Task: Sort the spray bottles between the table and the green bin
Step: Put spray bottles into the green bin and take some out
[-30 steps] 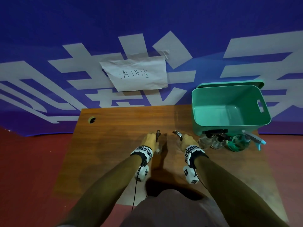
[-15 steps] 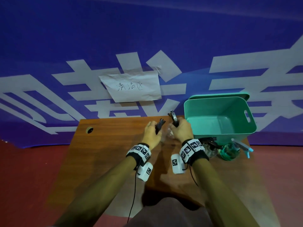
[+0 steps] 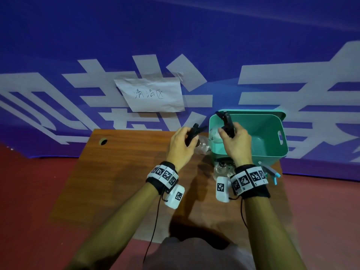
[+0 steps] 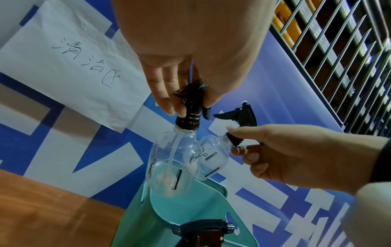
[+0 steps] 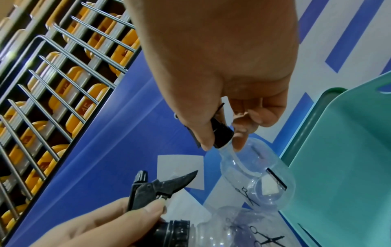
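Note:
My left hand (image 3: 188,138) grips the black trigger head of a clear spray bottle (image 3: 202,148), held in the air just left of the green bin (image 3: 272,154). In the left wrist view this bottle (image 4: 169,168) hangs neck-up with a little liquid in it. My right hand (image 3: 228,132) pinches the black collar of a second clear spray bottle (image 3: 214,136), which hangs over the bin's left rim. The right wrist view shows that bottle (image 5: 258,175) nearly empty beside the bin wall (image 5: 338,167).
The green bin stands at the back right of the wooden table (image 3: 120,172). In front of it lie a clear spray bottle (image 3: 222,169) and a light blue trigger head (image 3: 271,171) of another, partly hidden by my right wrist. A paper sign (image 3: 152,94) hangs on the blue wall.
Both hands have lifted their bottles off the table and carried them up and to the right. The right hand's bottle now hangs over the bin's left rim.

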